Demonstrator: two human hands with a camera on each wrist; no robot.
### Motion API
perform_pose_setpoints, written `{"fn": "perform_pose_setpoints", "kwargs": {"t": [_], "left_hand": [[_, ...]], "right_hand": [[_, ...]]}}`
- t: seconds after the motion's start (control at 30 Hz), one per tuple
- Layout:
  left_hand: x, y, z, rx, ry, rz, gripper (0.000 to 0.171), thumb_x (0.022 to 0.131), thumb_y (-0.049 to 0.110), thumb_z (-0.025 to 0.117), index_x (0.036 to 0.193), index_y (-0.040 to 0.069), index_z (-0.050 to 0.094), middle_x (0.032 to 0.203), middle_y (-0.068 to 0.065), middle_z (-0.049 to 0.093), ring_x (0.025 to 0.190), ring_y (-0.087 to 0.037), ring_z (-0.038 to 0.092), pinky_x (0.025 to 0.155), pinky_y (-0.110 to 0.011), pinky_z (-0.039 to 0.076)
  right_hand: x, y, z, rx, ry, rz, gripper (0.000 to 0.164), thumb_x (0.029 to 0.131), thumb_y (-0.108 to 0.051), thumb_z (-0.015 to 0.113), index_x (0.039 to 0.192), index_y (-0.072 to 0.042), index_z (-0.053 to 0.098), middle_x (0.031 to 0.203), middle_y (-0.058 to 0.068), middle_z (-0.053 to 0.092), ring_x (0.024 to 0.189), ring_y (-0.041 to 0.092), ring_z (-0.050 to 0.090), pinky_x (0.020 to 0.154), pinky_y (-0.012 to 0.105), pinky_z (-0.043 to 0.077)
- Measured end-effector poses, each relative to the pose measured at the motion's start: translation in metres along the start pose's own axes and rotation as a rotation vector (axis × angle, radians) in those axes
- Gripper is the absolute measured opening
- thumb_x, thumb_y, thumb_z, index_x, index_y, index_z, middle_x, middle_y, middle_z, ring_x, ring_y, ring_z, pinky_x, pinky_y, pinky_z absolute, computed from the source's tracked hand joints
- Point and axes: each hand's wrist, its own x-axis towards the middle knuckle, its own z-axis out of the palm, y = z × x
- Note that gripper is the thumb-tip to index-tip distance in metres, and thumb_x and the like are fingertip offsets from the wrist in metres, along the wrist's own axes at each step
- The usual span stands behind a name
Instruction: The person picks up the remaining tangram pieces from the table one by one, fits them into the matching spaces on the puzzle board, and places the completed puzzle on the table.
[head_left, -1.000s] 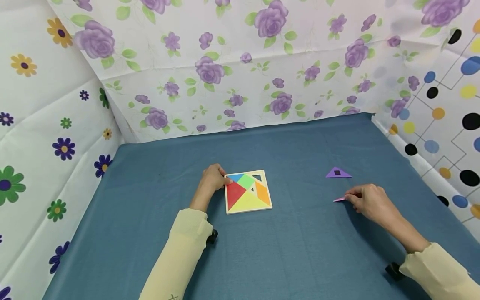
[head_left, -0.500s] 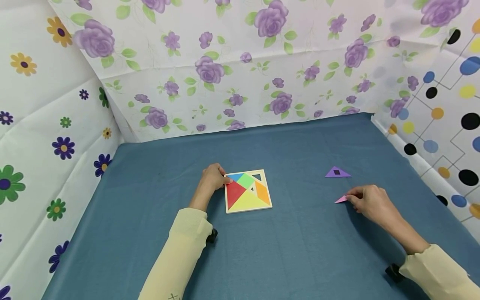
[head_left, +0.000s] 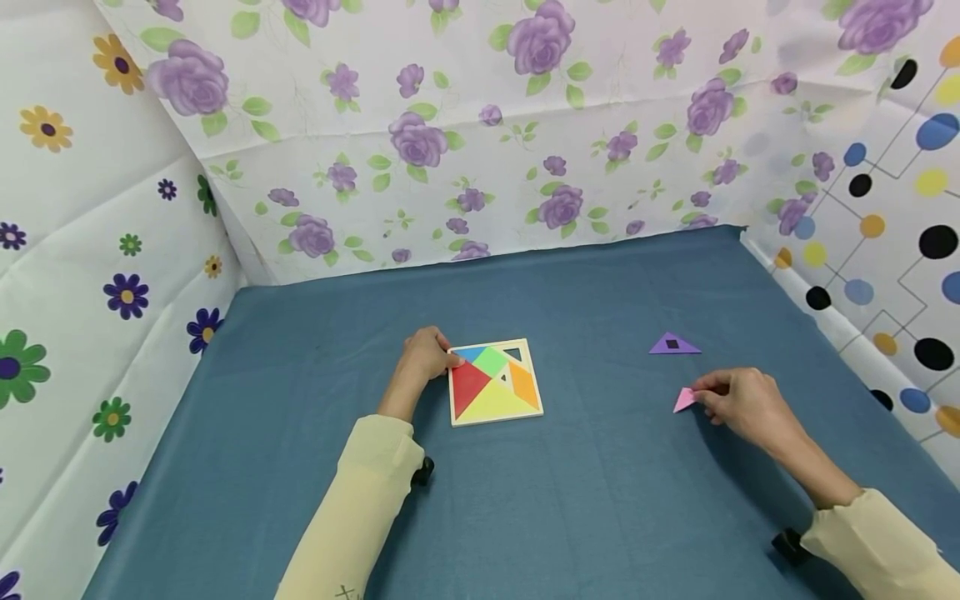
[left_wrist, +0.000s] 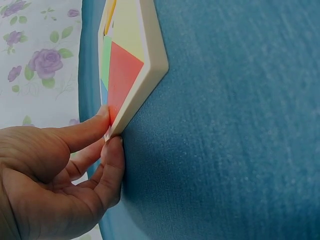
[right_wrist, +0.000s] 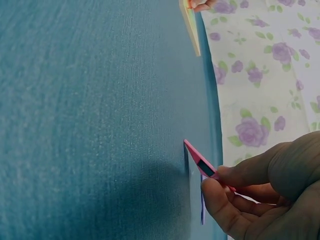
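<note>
A square tangram puzzle board (head_left: 497, 383) with a pale wooden frame lies near the middle of the blue cloth. Red, yellow, green, blue and orange pieces fill much of it, and dark gaps show at its upper right and centre. My left hand (head_left: 425, 357) pinches the board's left edge, thumb on top, as the left wrist view shows. Over to the right, my right hand (head_left: 746, 404) pinches a pink triangular tangram piece (head_left: 683, 400) between thumb and fingertips. A dark patch marks the pink piece's face in the right wrist view. Just beyond this hand lies a purple triangle (head_left: 675, 343) with a dark square mark.
Blue cloth (head_left: 585, 500) covers the table. A floral curtain (head_left: 480, 125) stands along the back edge, with a flower-printed sheet (head_left: 75, 333) on the left and a dotted sheet (head_left: 885, 275) on the right.
The pink piece has turned in my right hand's fingers, so more of its flat face shows now. My left hand and the board stay in place.
</note>
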Motion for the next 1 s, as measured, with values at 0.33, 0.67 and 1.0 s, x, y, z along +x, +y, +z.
{"fn": "perform_pose_setpoints", "kwargs": {"t": [0.33,0.67,1.0], "left_hand": [[0.0004,-0.001,0.001,0.002,0.006,-0.001,0.028,0.092,0.018,0.082,0.109,0.004,0.064,0.107,-0.015,0.061,0.111,-0.028,0.053,0.08,-0.036,0.052],[-0.0002,-0.0014,0.0006,-0.017,0.004,-0.002,0.028,0.091,0.017,0.082,0.106,0.003,0.064,0.106,-0.016,0.06,0.108,-0.028,0.055,0.077,-0.035,0.052],[-0.0002,-0.0012,0.0007,-0.025,0.004,-0.004,0.027,0.091,0.016,0.082,0.106,0.004,0.064,0.11,-0.017,0.058,0.112,-0.029,0.052,0.078,-0.036,0.052]], "right_hand": [[0.0006,-0.0002,0.0011,0.001,0.019,0.0,0.012,0.097,-0.002,0.069,0.102,0.007,0.076,0.076,0.007,0.072,0.063,0.017,0.065,0.053,0.028,0.053],[-0.0019,-0.0025,0.0012,0.033,0.036,-0.003,0.01,0.094,0.001,0.073,0.101,0.007,0.072,0.078,0.01,0.071,0.062,0.018,0.066,0.053,0.029,0.054],[-0.0012,-0.0054,-0.0013,0.017,0.023,-0.01,0.012,0.095,0.0,0.071,0.103,0.008,0.074,0.079,0.01,0.072,0.063,0.018,0.066,0.053,0.028,0.054]]}}
